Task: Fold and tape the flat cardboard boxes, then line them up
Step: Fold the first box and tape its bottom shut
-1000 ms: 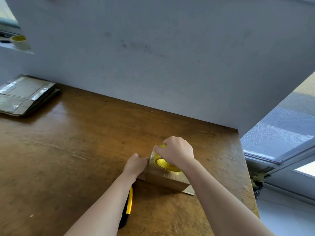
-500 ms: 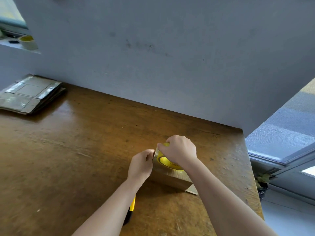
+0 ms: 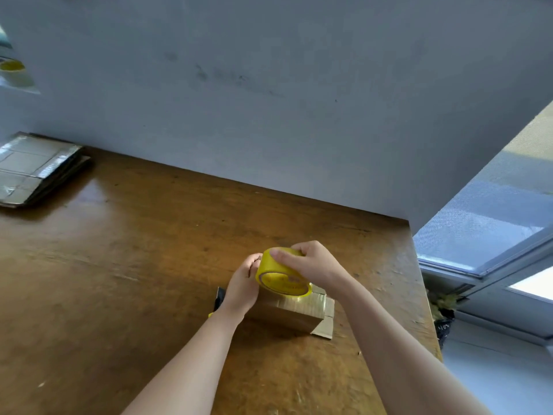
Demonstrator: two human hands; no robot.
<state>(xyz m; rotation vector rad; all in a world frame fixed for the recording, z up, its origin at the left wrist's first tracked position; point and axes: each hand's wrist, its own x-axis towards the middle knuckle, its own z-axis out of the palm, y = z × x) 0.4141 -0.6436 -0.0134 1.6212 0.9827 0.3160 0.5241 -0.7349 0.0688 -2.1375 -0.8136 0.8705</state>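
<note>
A small folded cardboard box [image 3: 294, 311] stands on the wooden table [image 3: 119, 265] near its right edge, with one flap [image 3: 325, 324] lying open at its right end. My right hand [image 3: 314, 263] grips a yellow roll of tape [image 3: 279, 275] held tilted just above the box's top. My left hand [image 3: 242, 287] rests against the box's left end and touches the roll; what its fingertips pinch is hidden. A stack of flat cardboard boxes [image 3: 33, 169] lies at the table's far left.
A yellow and black cutter [image 3: 220, 298] lies on the table, mostly hidden behind my left wrist. A grey wall [image 3: 269, 85] runs along the table's back. Another yellow tape roll [image 3: 13, 70] sits on a ledge at upper left. A window [image 3: 493, 235] lies beyond the table's right edge.
My right hand has lifted and tilted the tape roll up off the box top. My left hand has slid up along the box's left end toward the roll.
</note>
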